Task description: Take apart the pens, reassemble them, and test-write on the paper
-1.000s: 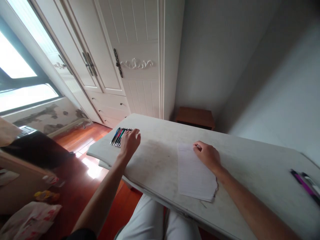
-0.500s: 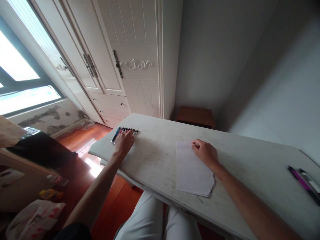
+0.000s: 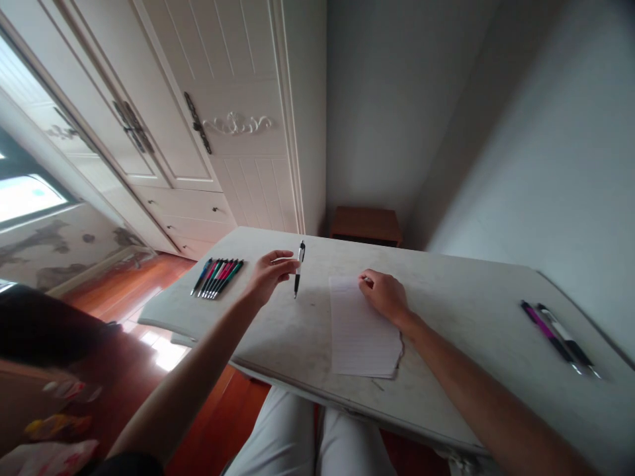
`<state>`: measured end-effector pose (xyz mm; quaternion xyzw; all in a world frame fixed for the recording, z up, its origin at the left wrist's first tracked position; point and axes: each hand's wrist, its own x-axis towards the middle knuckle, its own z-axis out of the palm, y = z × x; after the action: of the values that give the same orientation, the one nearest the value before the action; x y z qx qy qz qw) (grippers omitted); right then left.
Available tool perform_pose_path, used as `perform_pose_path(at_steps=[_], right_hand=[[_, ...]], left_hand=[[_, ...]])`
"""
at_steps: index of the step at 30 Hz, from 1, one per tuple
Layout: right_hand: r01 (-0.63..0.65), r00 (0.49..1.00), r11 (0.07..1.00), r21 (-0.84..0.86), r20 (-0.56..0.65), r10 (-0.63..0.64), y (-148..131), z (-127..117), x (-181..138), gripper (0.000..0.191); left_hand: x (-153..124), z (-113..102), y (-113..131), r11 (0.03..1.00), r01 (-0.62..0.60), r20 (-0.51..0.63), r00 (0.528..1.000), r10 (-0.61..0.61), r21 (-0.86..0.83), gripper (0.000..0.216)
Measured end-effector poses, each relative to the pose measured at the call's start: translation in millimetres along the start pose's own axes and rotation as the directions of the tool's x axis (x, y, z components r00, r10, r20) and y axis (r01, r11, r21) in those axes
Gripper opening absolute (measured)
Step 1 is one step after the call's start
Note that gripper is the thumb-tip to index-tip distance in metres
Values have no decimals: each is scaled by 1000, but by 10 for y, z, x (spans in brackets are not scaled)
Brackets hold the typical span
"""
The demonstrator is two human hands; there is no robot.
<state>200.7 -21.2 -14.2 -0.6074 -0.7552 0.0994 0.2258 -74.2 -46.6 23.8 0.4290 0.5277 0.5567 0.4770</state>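
My left hand [image 3: 270, 274] pinches a black and white pen [image 3: 298, 267] and holds it upright, a little above the white table [image 3: 461, 317]. To its left several coloured pens [image 3: 217, 277] lie side by side near the table's left end. My right hand [image 3: 385, 295] rests with curled fingers on the top edge of a lined sheet of paper [image 3: 360, 328] in the middle of the table. What its fingers hold, if anything, is hidden.
Two pens [image 3: 558, 336], one purple and one black and white, lie at the table's right end. A white wardrobe [image 3: 198, 119] stands behind the table, a small brown stand [image 3: 366, 225] in the corner. Bags [image 3: 44, 456] lie on the wooden floor at left.
My left hand has lifted one pen out of the row and carried it right, towards the paper. The right hand stays on the paper. The camera has turned to the right.
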Motion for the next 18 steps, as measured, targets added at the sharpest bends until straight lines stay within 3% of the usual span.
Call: perform_pose_path(at_steps=[3,8,13,18], right_hand=[[21,999,986,163,-53,-13,32,4,1,23],[163,982,844,511,-166,-89,41,-4,5,34],[93,995,738,669,-96,-38,29,11,4,46],[1,998,581,814,-35,48,64,43,30,50]], left_hand=[[131,376,-61,979,97,85,993,-82,-178,48],[261,741,-138,970,114,207,976,-70,-213,46],[285,742,-192,978,105,344,938,-37,-181,42],[263,665,-252,981,134,369,926,-74,-138,36]])
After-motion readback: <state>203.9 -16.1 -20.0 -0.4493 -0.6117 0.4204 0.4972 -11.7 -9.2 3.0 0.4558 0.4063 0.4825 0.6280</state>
